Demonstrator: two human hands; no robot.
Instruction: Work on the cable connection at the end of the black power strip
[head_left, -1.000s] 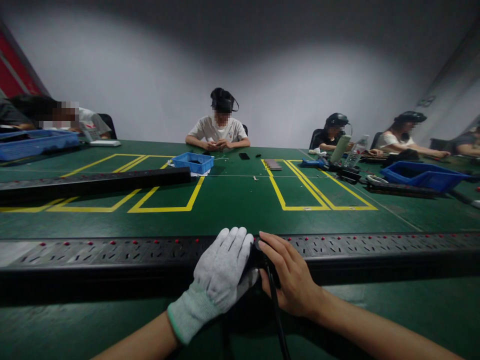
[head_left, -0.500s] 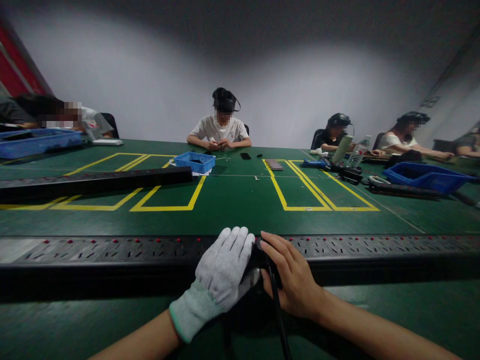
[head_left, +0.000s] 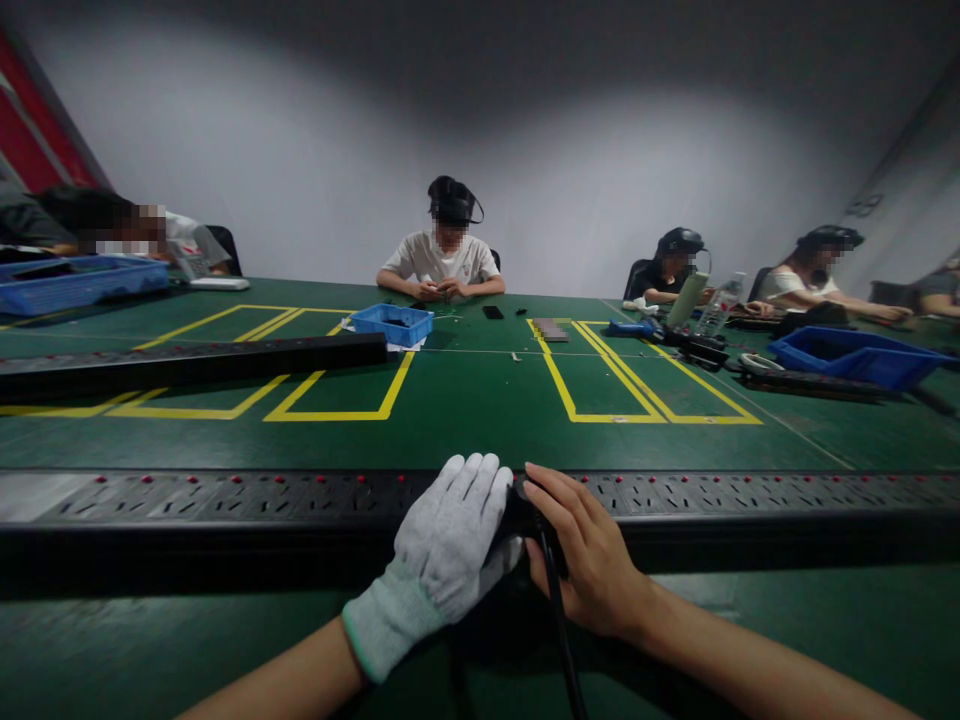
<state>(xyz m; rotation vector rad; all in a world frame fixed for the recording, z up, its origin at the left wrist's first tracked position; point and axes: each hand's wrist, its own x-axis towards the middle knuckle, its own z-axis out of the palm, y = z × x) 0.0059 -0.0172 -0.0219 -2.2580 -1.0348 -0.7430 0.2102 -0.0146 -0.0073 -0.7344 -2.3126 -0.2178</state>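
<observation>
Work centred on a dark plug [head_left: 520, 490], which sat at the black strip [head_left: 202, 518] lying across the green table [head_left: 480, 420]. The bare right hand [head_left: 589, 560] was curled about it, thumb low and fingers high, the cord [head_left: 559, 610] running down beside the palm. The gloved left hand [head_left: 450, 540] lay just beside it, over the strip, fingers together; whether it gripped anything or merely steadied, I couldn't tell from where I stood. I took the step to be working the plug against the strip, though how deep it sat was hidden. To my eye, the next move called for a straight, even force with the strip held still.
</observation>
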